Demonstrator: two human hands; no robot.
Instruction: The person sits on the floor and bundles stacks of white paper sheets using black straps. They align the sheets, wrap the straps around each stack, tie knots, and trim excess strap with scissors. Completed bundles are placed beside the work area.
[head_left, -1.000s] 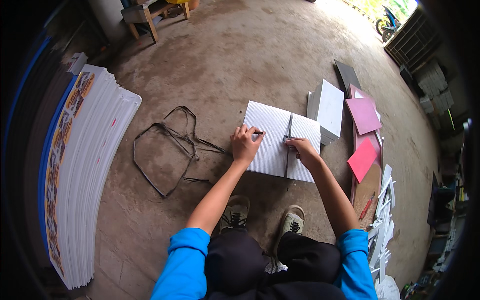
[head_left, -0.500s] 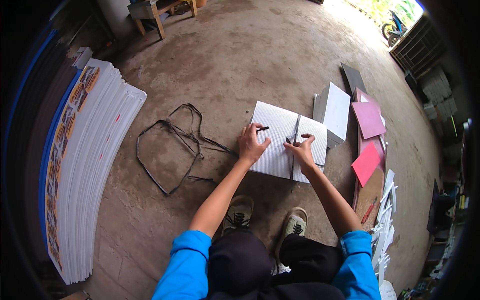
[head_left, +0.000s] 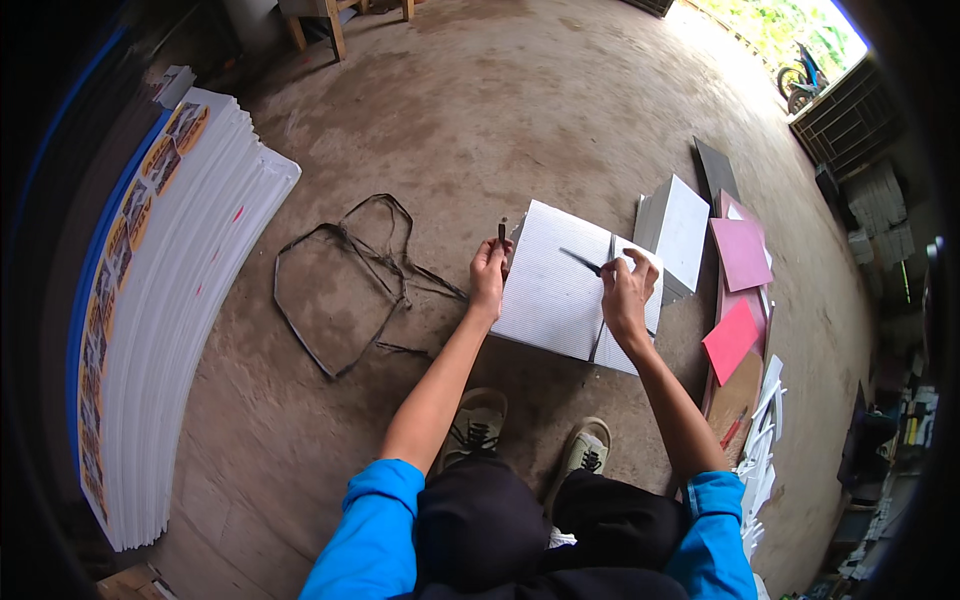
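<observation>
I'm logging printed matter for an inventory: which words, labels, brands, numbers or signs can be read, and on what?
Orange-and-dark printed patches on the large stack of white sheets: small, slanted lettering, not copied here.
White ribbed rectangular block under the hands: no text visible.
Bright red flat sheet and pale pink flat sheet: none visible.
Dim mixed clutter, far right: too small and blurred.

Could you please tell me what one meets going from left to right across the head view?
Large stack of white sheets, black strap, left hand, ribbed white bundle, smooth white stack, light pink sheet, blue motorcycle.
</observation>
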